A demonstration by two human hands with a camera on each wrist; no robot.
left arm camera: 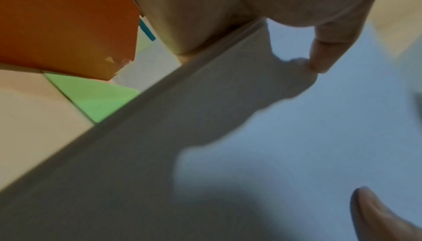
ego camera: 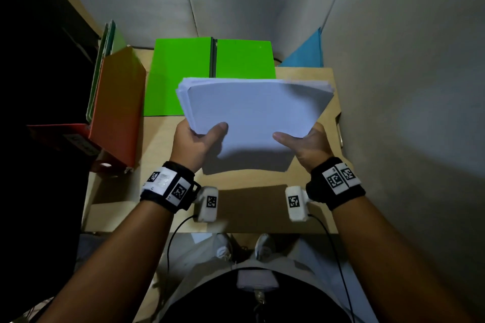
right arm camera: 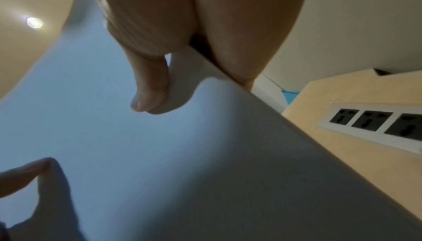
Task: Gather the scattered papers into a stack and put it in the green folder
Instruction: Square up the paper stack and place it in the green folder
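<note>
- Your left hand point(ego camera: 195, 143) grips the near left edge of the paper stack point(ego camera: 252, 115), thumb on top and the other fingers hidden underneath.
- Your right hand point(ego camera: 305, 143) grips the near right edge the same way, thumb pressed flat on the top sheet.
- The stack is lifted clear of the table point(ego camera: 252, 207), held between both hands and tilted so its far edge points away from you. Its shadow falls on the wood below.
- The sheets are roughly squared, but the far corners fan out slightly, so the edges are not perfectly flush.
- The green folder point(ego camera: 181, 73) lies open and flat at the back of the table, just beyond the stack. The stack's far edge overlaps it in the head view, though the paper does not look to be resting on it yet.
- An orange binder point(ego camera: 118, 110) stands at the left of the table, beside the folder. A blue sheet point(ego camera: 304, 54) leans against the wall at the back right.
- Progress, as a judgement: no loose papers show on the table, so gathering looks finished. What remains is to lay the stack on one half of the open folder and, probably, close the cover.
</note>
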